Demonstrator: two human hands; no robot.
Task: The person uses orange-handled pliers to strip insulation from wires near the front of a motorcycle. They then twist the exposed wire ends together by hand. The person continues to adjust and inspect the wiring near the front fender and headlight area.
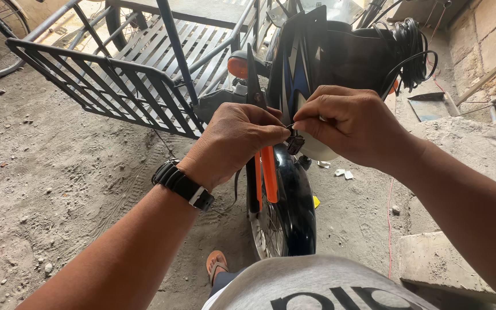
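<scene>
Dirt yard; wire (pixel 289 126) between hands

Dusty dirt floor (pixel 58 189), stone wall (pixel 489 40), daylight

We stand at the motorcycle's wheel (pixel 285 212), our hands meeting above it: left hand (pixel 233 140) holds scissors (pixel 259 143), right hand (pixel 348 123) just beside it. A metal rack (pixel 127 69) lies to the left, a cable coil (pixel 411 49) behind right.

Arms: bare, no sleeves showing
Left wrist: black wristwatch (pixel 182 184) with silver buckle
Torso: grey T-shirt (pixel 317 285), black print
Foot: orange sandal (pixel 216 263)
</scene>
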